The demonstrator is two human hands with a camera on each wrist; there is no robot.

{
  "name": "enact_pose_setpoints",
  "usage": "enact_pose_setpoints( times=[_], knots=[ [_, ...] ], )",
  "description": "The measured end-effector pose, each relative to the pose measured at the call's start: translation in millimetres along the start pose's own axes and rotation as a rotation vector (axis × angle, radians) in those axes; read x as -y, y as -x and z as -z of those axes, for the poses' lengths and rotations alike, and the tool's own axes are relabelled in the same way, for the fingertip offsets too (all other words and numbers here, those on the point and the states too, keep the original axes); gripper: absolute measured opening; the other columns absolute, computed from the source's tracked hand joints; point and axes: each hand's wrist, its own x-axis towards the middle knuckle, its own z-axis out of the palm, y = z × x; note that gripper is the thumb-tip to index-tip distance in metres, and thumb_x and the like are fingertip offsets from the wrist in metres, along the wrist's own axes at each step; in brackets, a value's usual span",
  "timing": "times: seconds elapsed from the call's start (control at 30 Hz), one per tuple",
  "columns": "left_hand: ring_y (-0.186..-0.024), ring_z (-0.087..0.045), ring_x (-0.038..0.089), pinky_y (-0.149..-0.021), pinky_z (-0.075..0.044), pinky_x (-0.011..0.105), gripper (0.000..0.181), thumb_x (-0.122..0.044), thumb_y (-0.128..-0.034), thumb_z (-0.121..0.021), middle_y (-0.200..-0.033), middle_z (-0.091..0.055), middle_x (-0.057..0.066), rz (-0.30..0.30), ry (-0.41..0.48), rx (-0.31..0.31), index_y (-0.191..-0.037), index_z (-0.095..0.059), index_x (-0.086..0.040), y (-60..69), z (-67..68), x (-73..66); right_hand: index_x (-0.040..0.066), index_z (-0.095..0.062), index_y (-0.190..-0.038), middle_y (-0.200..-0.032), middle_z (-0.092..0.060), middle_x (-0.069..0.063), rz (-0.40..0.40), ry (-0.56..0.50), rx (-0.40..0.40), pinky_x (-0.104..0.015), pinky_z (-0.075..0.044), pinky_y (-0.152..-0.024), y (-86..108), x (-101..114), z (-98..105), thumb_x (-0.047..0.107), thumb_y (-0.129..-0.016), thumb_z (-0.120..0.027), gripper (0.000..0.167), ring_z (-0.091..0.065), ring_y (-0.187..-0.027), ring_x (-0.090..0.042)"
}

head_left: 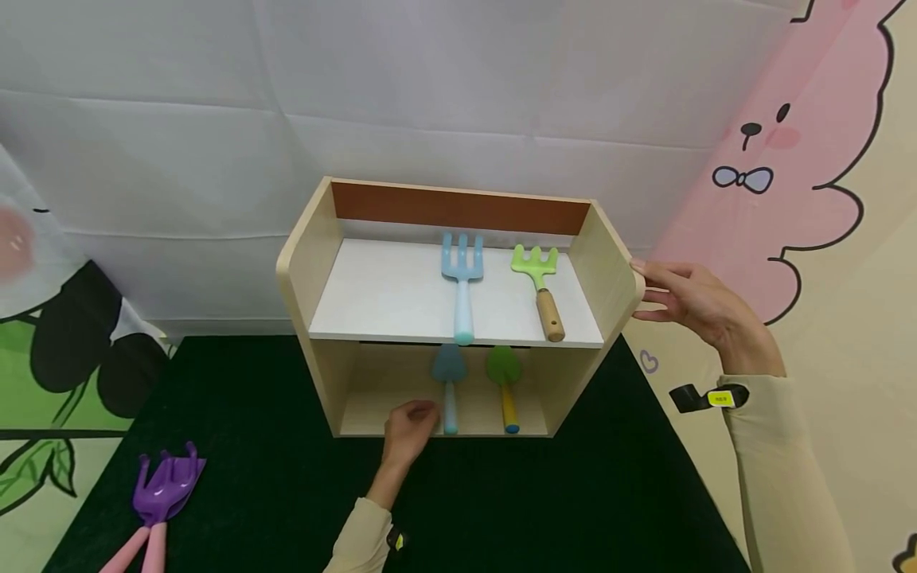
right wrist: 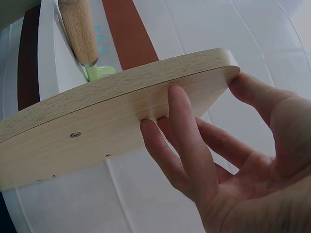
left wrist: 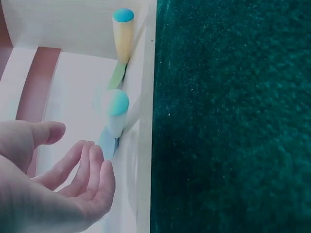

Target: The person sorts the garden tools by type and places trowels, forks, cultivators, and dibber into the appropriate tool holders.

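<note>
Purple tools (head_left: 169, 489): lower left, on dark green cloth (head_left: 265, 446).
Shelf (head_left: 380, 294): mid-frame, two tiers.
Your left hand (head_left: 410, 430): lower centre, fingers loosely bent, holding nothing, just beside the blue trowel (head_left: 449, 386).
Blue pair: centre, trowel below, blue fork (head_left: 462, 286) above.
Green pair: right of centre, green trowel (head_left: 505, 386) below, green fork (head_left: 540, 283) above.
Your right hand (head_left: 695, 306): right of frame, fingers spread, tips touching the shelf's outer side.

Creased white backdrop (head_left: 430, 72), perhaps cloth; pink cartoon mural (head_left: 795, 211); green tabletop (head_left: 573, 501).
</note>
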Motion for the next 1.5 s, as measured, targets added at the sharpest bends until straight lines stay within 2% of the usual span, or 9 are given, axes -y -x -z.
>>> enact_pose_setpoints(
  times=[0.27,0.4,0.53,0.8,1.0,1.23,1.5],
  knots=[
    [-0.102,-0.069,0.028,-0.088,-0.058,0.041,0.025,-0.02,-0.1002,-0.068,-0.109,-0.072,0.013,-0.035,-0.028,-0.025,-0.115,-0.073,-0.001,11.4,9.7,-1.7,0.025,-0.078,-0.111,-0.117,-0.068,0.003,-0.005,0.003,-0.002,-0.036,-0.062,-0.083,-0.5,-1,0,0.027,-0.105,-0.06,0.018,-0.073,-0.1,-0.016],
    [-0.097,-0.07,0.025,-0.084,-0.058,0.036,0.026,-0.023,-0.1001,-0.069,-0.105,-0.073,0.011,-0.053,-0.039,-0.038,-0.114,-0.073,-0.001,18.7,14.5,-3.3,0.026,-0.077,-0.111,-0.118,-0.068,0.003,-0.003,0.012,-0.005,-0.036,-0.062,-0.082,-0.1,-2,1,0.028,-0.105,-0.06,0.018,-0.073,-0.1,-0.016],
    [-0.095,-0.07,0.022,-0.08,-0.057,0.03,0.026,-0.023,-0.1001,-0.069,-0.106,-0.074,0.009,-0.05,-0.039,-0.039,-0.115,-0.074,-0.003,26.6,19.5,-3.8,0.025,-0.077,-0.111,-0.117,-0.068,0.003,-0.003,0.006,-0.006,-0.036,-0.062,-0.082,0.5,-2,0,0.027,-0.105,-0.061,0.018,-0.073,-0.099,-0.016],
    [-0.092,-0.07,0.02,-0.076,-0.056,0.024,0.026,-0.024,-0.1001,-0.069,-0.105,-0.074,0.008,-0.044,-0.074,-0.06,-0.115,-0.074,-0.004,41.1,33.2,-5.4,0.024,-0.078,-0.11,-0.116,-0.068,0.003,0.004,0.002,-0.002,-0.035,-0.062,-0.081,0.0,-2,0,0.027,-0.105,-0.06,0.018,-0.073,-0.099,-0.016],
    [-0.094,-0.069,0.019,-0.079,-0.054,0.021,0.028,-0.025,-0.1011,-0.068,-0.109,-0.072,0.009,-0.047,-0.086,-0.048,-0.118,-0.072,-0.003,49.3,42.3,-9.8,0.024,-0.078,-0.11,-0.117,-0.068,0.003,-0.001,0.002,-0.002,-0.035,-0.062,-0.081,-0.1,-2,0,0.027,-0.105,-0.06,0.018,-0.073,-0.099,-0.016],
    [-0.091,-0.069,0.017,-0.08,-0.055,0.023,0.023,-0.023,-0.1005,-0.069,-0.104,-0.073,0.007,-0.055,-0.137,-0.079,-0.115,-0.074,-0.006,55.3,52.4,-12.6,0.023,-0.078,-0.111,-0.117,-0.068,0.002,0.003,-0.013,0.004,-0.036,-0.062,-0.082,-0.4,-2,0,0.026,-0.106,-0.06,0.019,-0.073,-0.099,-0.016],
    [-0.091,-0.069,0.017,-0.081,-0.055,0.025,0.024,-0.021,-0.101,-0.068,-0.103,-0.073,0.006,-0.025,-0.195,-0.091,-0.117,-0.074,-0.005,65.1,67.1,-11.7,0.025,-0.077,-0.11,-0.117,-0.068,0.003,0.002,0.003,-0.002,-0.035,-0.062,-0.081,0.3,-1,1,0.027,-0.106,-0.06,0.018,-0.073,-0.099,-0.016]
  ],
)
